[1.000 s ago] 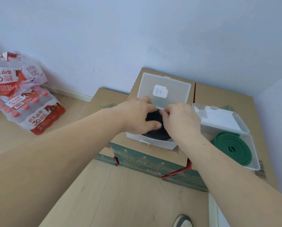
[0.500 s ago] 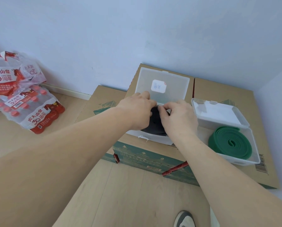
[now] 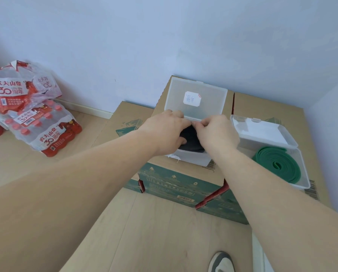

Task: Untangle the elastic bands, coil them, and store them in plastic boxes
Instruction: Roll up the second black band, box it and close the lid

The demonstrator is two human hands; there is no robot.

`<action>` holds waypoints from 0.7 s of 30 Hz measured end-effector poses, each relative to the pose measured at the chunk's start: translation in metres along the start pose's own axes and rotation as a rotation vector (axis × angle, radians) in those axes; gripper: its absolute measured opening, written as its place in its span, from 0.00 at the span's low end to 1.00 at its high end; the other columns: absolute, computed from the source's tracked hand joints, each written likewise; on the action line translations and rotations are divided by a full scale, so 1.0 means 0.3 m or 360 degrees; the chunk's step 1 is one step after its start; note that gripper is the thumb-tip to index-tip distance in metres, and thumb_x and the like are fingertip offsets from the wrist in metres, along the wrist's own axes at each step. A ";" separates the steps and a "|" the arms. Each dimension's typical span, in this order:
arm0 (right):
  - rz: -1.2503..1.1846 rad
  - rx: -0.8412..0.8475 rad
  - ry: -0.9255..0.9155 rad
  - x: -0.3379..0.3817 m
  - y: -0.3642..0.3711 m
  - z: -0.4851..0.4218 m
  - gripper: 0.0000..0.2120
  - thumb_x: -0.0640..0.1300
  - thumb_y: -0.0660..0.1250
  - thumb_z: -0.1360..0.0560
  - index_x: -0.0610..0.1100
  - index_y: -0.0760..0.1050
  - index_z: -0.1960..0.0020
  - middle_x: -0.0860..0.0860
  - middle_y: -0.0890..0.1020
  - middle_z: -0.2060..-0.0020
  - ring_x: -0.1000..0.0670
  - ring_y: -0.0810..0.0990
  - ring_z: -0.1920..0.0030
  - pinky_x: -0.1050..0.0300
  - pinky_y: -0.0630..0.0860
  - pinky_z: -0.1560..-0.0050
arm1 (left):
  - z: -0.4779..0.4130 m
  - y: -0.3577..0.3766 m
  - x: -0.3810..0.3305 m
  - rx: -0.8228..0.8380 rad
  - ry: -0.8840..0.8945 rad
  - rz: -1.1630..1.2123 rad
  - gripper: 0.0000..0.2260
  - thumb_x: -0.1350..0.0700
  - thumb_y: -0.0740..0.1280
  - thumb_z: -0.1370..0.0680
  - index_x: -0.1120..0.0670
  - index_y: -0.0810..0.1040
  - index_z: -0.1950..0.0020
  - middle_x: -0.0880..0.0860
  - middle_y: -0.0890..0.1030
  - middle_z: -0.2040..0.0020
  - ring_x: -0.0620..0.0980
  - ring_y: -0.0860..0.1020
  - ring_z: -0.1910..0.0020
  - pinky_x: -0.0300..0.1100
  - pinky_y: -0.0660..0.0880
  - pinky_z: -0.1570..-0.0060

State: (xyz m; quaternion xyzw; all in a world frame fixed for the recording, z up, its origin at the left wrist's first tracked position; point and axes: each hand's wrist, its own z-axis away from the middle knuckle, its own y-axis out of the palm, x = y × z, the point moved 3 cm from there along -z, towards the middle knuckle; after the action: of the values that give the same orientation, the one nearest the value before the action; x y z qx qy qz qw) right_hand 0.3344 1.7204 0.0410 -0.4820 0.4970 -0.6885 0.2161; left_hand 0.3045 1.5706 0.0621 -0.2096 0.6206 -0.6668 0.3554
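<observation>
Head view, the only one. Two clear plastic boxes sit side by side on cardboard cartons against the wall, lids open. The cartons serve as a raised work surface, so the boxes are within arm's reach w/o stooping to the floor.

The right box already has the green band lying flat in it as a neat coil, and its lid is tipped back. That one looks done, bar closing.

The left box has its lid standing up at the far side, so it's out of the way for loading. A white label shows on it. The black band is inside this box, coiled and mostly covered by both hands.

Grip: the left hand curls over the coil's left side, thumb on the near edge and fingers over the far edge, i.e. closed round the band. The right hand has bent fingers that pinch the coil's top right, close by the lid hinge. Exactly what the fingertips catch is hidden. Two hands prob. because a rubbery coil wants to spring open, so both press it together and down until the box walls hold it.

Judgement: the black band is seated or nearly so. Release and lids are left to do.

Off to the left on the floor are shrink-wrapped bottle packs. A shoe shows at the bottom edge.
</observation>
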 end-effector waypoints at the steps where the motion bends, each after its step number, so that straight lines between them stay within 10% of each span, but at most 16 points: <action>1: -0.0160 0.0060 0.0083 -0.009 -0.008 -0.008 0.17 0.61 0.70 0.23 0.50 0.82 0.62 0.50 0.85 0.61 0.42 0.83 0.55 0.50 0.81 0.53 | 0.009 0.003 0.005 -0.0003 0.0053 0.0056 0.21 0.49 0.67 0.19 0.48 0.72 0.26 0.49 0.75 0.31 0.55 0.72 0.34 0.54 0.74 0.37; 12: -0.0395 0.0105 0.0267 -0.024 -0.035 -0.033 0.20 0.61 0.79 0.31 0.45 0.81 0.64 0.50 0.82 0.67 0.43 0.82 0.62 0.55 0.74 0.62 | 0.035 -0.023 0.017 0.0355 0.0125 0.0127 0.29 0.47 0.63 0.16 0.47 0.58 0.17 0.40 0.53 0.17 0.49 0.64 0.21 0.41 0.63 0.28; 21: -0.0121 0.0073 0.0178 -0.021 -0.018 -0.037 0.20 0.63 0.74 0.26 0.48 0.77 0.65 0.51 0.82 0.63 0.42 0.82 0.57 0.56 0.69 0.63 | -0.006 -0.023 0.007 0.0611 0.0042 0.0064 0.30 0.41 0.60 0.16 0.45 0.54 0.16 0.41 0.49 0.16 0.50 0.59 0.18 0.49 0.60 0.22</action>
State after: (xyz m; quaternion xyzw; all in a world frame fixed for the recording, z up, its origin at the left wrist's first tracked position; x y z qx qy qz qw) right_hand 0.3282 1.7327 0.0425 -0.4562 0.4738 -0.7331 0.1728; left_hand 0.3004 1.5700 0.0683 -0.1167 0.4905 -0.7685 0.3940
